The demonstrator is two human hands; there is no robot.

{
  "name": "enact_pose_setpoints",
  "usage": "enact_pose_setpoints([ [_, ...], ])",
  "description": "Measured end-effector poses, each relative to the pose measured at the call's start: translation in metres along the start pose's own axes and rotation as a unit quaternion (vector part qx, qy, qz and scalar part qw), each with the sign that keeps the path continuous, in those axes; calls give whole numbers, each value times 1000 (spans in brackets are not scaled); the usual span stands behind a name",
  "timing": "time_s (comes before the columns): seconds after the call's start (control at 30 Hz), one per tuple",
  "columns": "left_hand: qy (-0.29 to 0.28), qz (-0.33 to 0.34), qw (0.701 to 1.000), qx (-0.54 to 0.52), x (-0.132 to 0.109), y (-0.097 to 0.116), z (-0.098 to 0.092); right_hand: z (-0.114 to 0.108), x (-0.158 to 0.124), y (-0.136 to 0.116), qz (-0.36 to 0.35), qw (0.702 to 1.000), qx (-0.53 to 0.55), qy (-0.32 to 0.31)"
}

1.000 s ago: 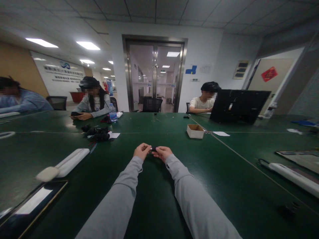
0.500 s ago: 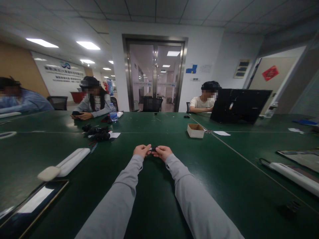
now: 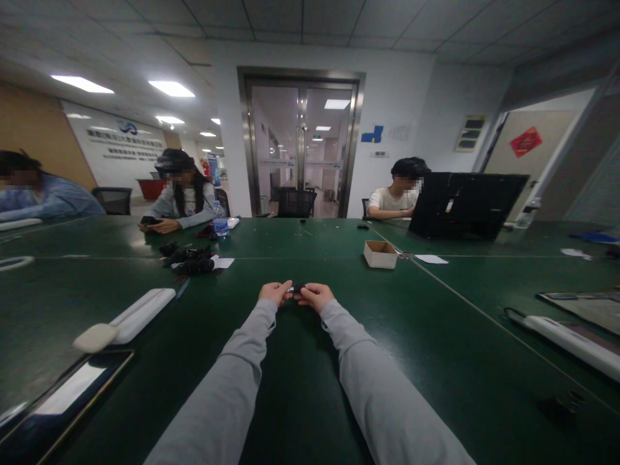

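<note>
Both my arms, in grey sleeves, reach forward over a dark green table [image 3: 300,387]. My left hand [image 3: 274,292] and my right hand [image 3: 316,296] meet at the table's middle, fingers pinched together. Between them they hold a small dark object [image 3: 297,289] with a pale bit at its left end; it is too small to name. A small open cardboard box [image 3: 380,254] stands beyond my right hand, apart from it.
A white power strip [image 3: 126,316] and a phone [image 3: 62,394] lie at the left, another white strip [image 3: 566,339] at the right. Black gear [image 3: 191,257] and a water bottle [image 3: 219,221] sit near one seated person; another sits behind a black laptop [image 3: 462,206].
</note>
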State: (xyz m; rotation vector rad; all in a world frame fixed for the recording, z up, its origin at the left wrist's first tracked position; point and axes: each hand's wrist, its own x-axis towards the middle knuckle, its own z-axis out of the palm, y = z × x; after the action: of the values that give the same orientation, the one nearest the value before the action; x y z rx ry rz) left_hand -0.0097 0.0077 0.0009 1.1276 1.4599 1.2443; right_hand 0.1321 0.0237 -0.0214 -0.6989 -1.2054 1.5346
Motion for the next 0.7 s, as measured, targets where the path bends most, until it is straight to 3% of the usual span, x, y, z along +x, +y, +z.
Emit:
enact_pose_setpoints([
  [0.2,-40,117,989,-77,-2,-4,2,3,3,0,21,997,21,65],
  [0.37,-48,49,997,-47,-2,-4,1,5,1,-3,28,998,22,50],
  [0.57,-65,145,987,-20,-2,-7,2,8,-1,-7,38,996,24,74],
  [0.7,-77,119,990,9,-2,-8,2,9,-1,-9,50,995,17,81],
])
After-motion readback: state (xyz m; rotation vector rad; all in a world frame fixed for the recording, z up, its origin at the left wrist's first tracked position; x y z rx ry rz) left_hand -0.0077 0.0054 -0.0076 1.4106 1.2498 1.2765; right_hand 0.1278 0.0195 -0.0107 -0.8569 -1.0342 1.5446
